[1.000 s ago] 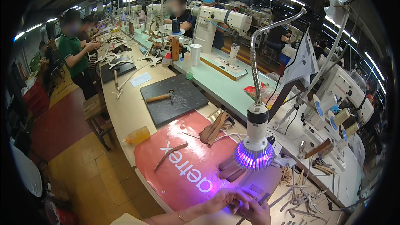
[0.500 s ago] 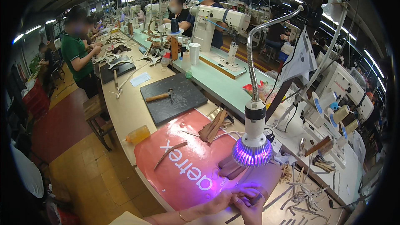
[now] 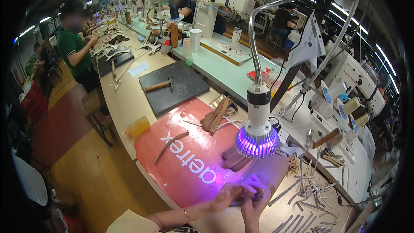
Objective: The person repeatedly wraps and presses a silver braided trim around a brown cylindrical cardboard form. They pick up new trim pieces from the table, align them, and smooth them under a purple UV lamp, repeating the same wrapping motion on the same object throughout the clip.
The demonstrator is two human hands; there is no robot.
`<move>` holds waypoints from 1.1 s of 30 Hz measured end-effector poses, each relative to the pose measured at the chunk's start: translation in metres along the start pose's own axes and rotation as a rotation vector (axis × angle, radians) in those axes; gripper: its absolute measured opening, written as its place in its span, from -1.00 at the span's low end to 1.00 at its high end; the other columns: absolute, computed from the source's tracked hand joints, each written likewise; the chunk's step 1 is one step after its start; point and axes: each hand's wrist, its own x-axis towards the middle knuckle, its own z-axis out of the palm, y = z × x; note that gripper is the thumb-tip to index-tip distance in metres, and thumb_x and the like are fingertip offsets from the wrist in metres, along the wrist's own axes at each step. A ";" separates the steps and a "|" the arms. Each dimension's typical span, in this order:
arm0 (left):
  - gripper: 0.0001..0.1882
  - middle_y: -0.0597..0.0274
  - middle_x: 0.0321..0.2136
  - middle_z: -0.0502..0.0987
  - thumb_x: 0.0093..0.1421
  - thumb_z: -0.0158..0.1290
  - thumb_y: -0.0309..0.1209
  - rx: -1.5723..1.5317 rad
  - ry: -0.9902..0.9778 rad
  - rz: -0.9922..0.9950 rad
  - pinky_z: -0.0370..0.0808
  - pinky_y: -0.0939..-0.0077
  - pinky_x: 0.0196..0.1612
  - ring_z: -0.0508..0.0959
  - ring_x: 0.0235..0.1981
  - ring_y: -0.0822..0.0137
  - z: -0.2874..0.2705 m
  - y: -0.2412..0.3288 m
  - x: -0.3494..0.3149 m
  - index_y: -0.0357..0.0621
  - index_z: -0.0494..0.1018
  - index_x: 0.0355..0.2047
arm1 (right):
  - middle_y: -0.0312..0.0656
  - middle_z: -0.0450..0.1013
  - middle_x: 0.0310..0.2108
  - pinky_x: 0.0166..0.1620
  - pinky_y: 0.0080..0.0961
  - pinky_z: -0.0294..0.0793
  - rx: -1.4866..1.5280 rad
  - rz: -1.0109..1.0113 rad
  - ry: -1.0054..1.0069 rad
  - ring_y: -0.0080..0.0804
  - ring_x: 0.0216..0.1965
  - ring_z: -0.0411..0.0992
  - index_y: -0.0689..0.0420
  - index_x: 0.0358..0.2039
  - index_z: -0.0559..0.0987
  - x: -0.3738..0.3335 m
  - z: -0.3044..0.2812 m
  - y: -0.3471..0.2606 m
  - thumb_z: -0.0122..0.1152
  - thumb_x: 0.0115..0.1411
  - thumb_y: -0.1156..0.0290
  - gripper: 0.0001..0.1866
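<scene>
Small dark piece sits between both hands, just below the lamp; its outline is mostly hidden by fingers. Left to right: we see a bottle of orange liquid, then a red sheet with a curved strip lying on it. Our left hand reaches in with its fingertips at the piece; can't tell whether they pinch it. Our right hand has thumb and fingers closed on it. Lit lamp hangs above; a long braided strip lies right of the hands. Handling guess: light, soft, bendy, not fragile, probably not slippery. We'd hold it by the edges, thumb against fingertips, both hands close together so it doesn't fold.
</scene>
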 end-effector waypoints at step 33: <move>-0.81 0.14 -0.13 0.53 0.19 0.19 -0.41 0.770 0.430 -0.030 0.48 0.48 0.02 0.53 -0.05 0.36 -0.035 -0.065 0.047 -0.29 0.55 -0.27 | -0.42 0.36 -0.43 -0.63 -0.77 -0.07 -0.113 0.444 0.112 -0.87 -0.67 0.04 0.18 -0.30 0.45 -0.008 -0.103 0.044 0.41 0.08 0.48 -0.72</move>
